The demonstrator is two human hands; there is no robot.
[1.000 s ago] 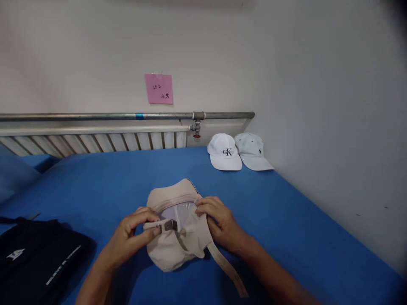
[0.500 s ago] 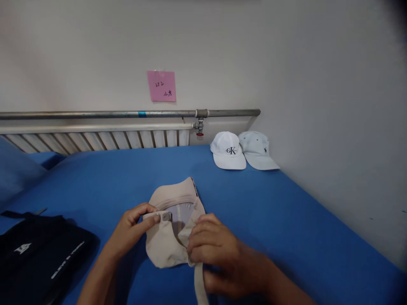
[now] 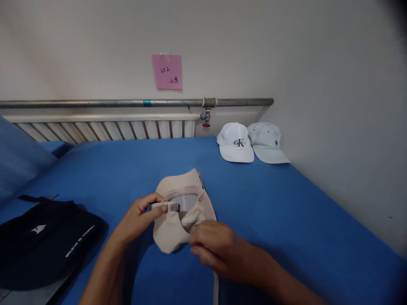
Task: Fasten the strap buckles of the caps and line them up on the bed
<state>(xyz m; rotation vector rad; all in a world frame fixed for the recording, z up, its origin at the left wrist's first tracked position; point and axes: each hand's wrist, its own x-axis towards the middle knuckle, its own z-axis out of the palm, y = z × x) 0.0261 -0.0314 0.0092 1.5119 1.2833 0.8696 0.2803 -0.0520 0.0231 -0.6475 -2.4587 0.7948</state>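
Note:
A beige baseball cap [image 3: 171, 235] is turned with its inside towards me and its brim pointing away, over the blue surface. My left hand [image 3: 140, 216] pinches the cap's back edge beside a small metal buckle [image 3: 174, 207]. At the cap's lower right edge, my right hand [image 3: 219, 250] is closed with its fingers curled on the fabric; the fingertips are partly hidden. A beige strap [image 3: 216, 288] hangs below the right hand.
On the blue surface [image 3: 280, 228], a white cap [image 3: 237, 153] and a pale blue cap [image 3: 269, 154] sit at the back right. A black cap [image 3: 47, 250] lies at the left. Behind are a radiator [image 3: 121, 130], a pipe [image 3: 111, 103] and a pink note [image 3: 167, 74] on the wall.
The view has shifted slightly. My right hand has changed its hold on the cap's lower right edge, its fingers now more tightly curled. My left hand keeps its pinch beside the buckle.

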